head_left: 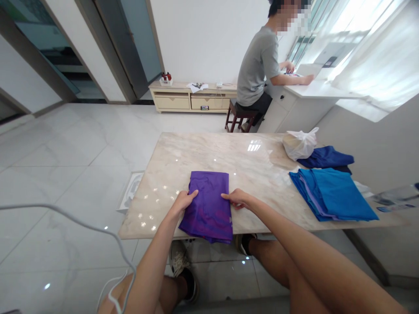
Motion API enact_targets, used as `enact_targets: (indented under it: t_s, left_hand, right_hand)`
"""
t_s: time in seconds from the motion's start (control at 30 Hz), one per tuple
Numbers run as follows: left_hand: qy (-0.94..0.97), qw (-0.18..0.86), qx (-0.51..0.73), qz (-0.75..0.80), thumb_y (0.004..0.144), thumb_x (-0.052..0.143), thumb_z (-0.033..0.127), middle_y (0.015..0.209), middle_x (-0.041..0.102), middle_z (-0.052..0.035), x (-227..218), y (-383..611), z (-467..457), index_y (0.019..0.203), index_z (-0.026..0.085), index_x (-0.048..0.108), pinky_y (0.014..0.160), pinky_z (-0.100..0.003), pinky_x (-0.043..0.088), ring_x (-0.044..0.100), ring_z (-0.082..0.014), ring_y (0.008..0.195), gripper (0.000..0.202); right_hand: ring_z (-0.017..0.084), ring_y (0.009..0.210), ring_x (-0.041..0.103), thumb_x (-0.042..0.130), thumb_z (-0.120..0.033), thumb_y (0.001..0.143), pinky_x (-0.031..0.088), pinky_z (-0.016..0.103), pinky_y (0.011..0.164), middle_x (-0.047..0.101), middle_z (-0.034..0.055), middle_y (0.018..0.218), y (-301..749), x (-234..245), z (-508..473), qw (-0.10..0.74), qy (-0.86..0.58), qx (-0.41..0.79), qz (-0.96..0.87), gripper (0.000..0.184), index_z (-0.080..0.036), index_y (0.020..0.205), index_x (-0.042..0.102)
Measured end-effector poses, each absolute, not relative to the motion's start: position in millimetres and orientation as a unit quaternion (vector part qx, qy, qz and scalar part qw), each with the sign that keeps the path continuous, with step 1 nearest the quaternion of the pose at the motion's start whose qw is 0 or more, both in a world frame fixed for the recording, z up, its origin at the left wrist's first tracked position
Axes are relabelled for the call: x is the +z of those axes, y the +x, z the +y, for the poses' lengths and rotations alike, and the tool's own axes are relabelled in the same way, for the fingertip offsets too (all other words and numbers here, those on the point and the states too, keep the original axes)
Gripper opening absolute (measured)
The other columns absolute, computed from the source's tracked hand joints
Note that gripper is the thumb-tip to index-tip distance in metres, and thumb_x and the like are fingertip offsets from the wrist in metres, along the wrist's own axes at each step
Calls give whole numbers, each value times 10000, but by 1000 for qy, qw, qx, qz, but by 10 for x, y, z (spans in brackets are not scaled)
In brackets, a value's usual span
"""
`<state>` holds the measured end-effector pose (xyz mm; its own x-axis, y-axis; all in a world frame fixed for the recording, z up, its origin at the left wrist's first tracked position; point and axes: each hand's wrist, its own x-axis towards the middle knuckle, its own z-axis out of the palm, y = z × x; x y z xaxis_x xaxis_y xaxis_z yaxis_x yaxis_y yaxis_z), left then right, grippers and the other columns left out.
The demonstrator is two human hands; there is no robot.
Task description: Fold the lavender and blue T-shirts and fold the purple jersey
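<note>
A folded purple cloth (208, 198) lies on the marble table (203, 152), its near end hanging a little over the front edge. My left hand (183, 201) pinches the cloth's left edge about halfway along. My right hand (237, 198) grips the right edge opposite, fingers curled on the fabric. Both forearms reach in from below.
A stack of folded blue cloths (332, 194) lies at the table's right, with a darker blue garment (327, 158) and a white plastic bag (299, 144) behind it. A person in a grey shirt (258, 65) sits on a stool at a white desk beyond. A white cable (81, 224) crosses the left foreground.
</note>
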<state>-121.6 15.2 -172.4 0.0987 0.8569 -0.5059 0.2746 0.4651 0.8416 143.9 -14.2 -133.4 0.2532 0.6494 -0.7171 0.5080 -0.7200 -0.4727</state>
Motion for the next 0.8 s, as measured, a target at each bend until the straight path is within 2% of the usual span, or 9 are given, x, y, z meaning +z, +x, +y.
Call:
enact_targets:
  t_s: [0.1, 0.23, 0.37, 0.47, 0.57, 0.7, 0.8]
  left_hand:
    - [477, 576, 241, 618, 718, 933, 550, 863, 842, -129, -1617, -1257, 157, 800, 130, 798, 827, -411, 641, 811, -345, 901, 448]
    - [487, 590, 323, 558, 695, 935, 575, 971, 865, -116, -1378, -1310, 154, 963, 117, 853, 933, -400, 626, 802, -323, 997, 537]
    - [452, 581, 446, 509, 633, 962, 661, 1052, 869, -110, -1080, -1343, 121, 1086, 121, 858, 996, -412, 615, 786, -315, 1067, 713]
    - [433, 556, 511, 492, 677, 955, 653, 1094, 864, -103, -894, -1327, 69, 1119, 133, 857, 980, -396, 613, 774, -293, 1068, 689]
    - [429, 546, 543, 473, 717, 946, 618, 1099, 858, -97, -790, -1271, 10, 1120, 142, 862, 969, -376, 606, 760, -276, 1063, 629]
    - [443, 522, 553, 475, 767, 914, 589, 1086, 839, -103, -776, -1198, -36, 1111, 142, 857, 958, -378, 603, 747, -264, 1031, 568]
    - [466, 462, 566, 500, 783, 889, 585, 1257, 779, -136, -798, -1177, -35, 1053, 154, 847, 985, -388, 601, 735, -268, 1095, 510]
  right_hand:
    - [144, 741, 647, 907, -429, 889, 567, 241, 667, 671, 21, 744, 1474, -1239, -141, 105, -766, 497, -394, 384, -158, 757, 670]
    - [152, 913, 694, 763, -359, 986, 543, 219, 722, 780, 72, 970, 1582, -1002, -65, 194, -729, 508, -416, 244, -154, 858, 726]
    - [191, 951, 694, 776, -499, 932, 566, 289, 825, 799, 73, 997, 1716, -747, 4, 338, -673, 460, -470, 338, -161, 934, 789]
    - [231, 943, 692, 825, -633, 833, 574, 381, 905, 802, 70, 972, 1775, -600, -15, 428, -640, 399, -498, 474, -180, 972, 822]
    - [267, 992, 709, 841, -681, 795, 569, 426, 960, 809, 87, 998, 1773, -505, -63, 475, -630, 345, -509, 528, -186, 981, 834]
    - [305, 1133, 711, 836, -716, 794, 589, 420, 949, 793, 133, 1220, 1729, -466, -74, 527, -620, 286, -506, 558, -190, 982, 835]
    - [294, 1166, 712, 820, -725, 820, 597, 421, 977, 750, 137, 1370, 1717, -474, -47, 549, -608, 270, -506, 556, -194, 986, 822]
